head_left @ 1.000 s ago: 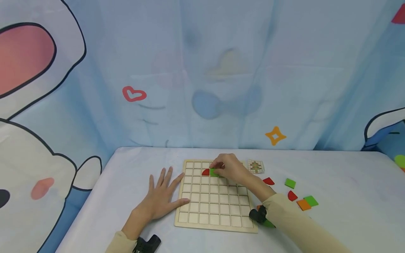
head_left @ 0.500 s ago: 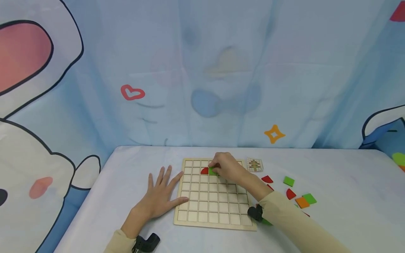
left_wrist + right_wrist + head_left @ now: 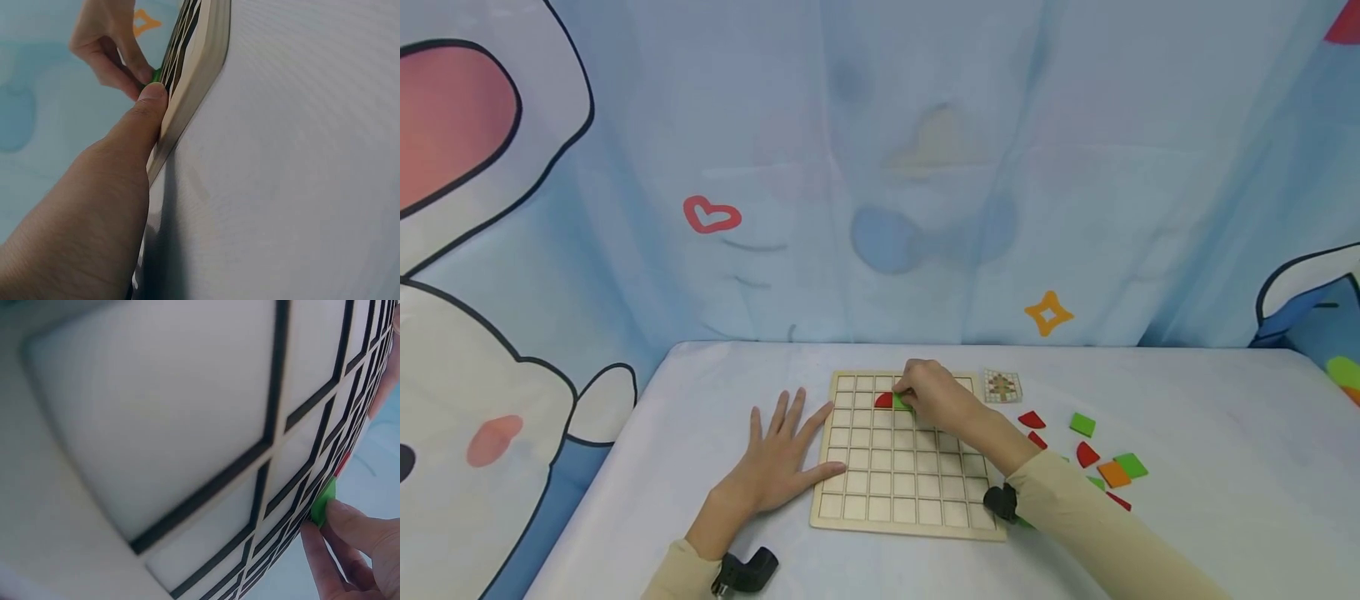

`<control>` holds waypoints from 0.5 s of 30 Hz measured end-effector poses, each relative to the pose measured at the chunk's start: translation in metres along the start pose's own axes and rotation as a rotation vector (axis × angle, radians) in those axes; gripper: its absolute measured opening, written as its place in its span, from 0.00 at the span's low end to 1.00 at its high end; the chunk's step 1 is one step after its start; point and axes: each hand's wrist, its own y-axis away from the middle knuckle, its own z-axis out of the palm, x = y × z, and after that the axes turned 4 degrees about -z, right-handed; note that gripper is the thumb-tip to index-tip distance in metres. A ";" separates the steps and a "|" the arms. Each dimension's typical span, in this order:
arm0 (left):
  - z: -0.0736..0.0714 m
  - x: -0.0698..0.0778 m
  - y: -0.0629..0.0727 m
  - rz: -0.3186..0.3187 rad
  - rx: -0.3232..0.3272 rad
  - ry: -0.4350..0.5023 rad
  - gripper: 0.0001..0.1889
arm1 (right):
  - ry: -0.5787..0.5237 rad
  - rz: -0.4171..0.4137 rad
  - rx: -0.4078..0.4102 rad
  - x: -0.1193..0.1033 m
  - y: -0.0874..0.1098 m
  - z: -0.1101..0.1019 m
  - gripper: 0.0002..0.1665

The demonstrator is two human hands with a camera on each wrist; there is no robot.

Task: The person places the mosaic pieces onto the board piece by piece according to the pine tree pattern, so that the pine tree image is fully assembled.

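Note:
A wooden grid board (image 3: 880,505) lies flat on the white-covered table. My right hand (image 3: 942,403) is over its far rows, pinching a green square tile (image 3: 323,501) between thumb and fingers. The tile is tilted at its cell in the right wrist view, right beside a red quarter-round tile (image 3: 883,401) that sits in the grid. My left hand (image 3: 781,462) rests at the board's left edge with fingers spread and straight. In the left wrist view its thumb (image 3: 150,103) lies on the board's rim.
Right of the board lie several loose tiles: red quarter-rounds (image 3: 1086,454), green squares (image 3: 1082,424) and an orange square (image 3: 1114,474). A small pattern card (image 3: 1003,387) is by the board's far right corner. Some tiles are partly hidden by my right sleeve (image 3: 1075,508). A printed curtain (image 3: 820,275) hangs behind.
The view has tilted slightly, so everything sits a little higher in the frame. Both hands stay in place, the right one still pinching the green square tile at the same cell.

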 end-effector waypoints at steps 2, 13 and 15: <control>-0.001 0.000 -0.001 -0.003 -0.012 -0.005 0.47 | 0.012 -0.013 0.006 0.000 0.000 -0.001 0.13; -0.001 0.000 -0.002 0.000 -0.007 -0.011 0.47 | 0.041 -0.078 0.022 0.002 0.002 0.000 0.10; 0.000 0.000 -0.001 -0.001 -0.007 -0.007 0.47 | 0.023 -0.074 0.008 0.002 0.003 -0.001 0.11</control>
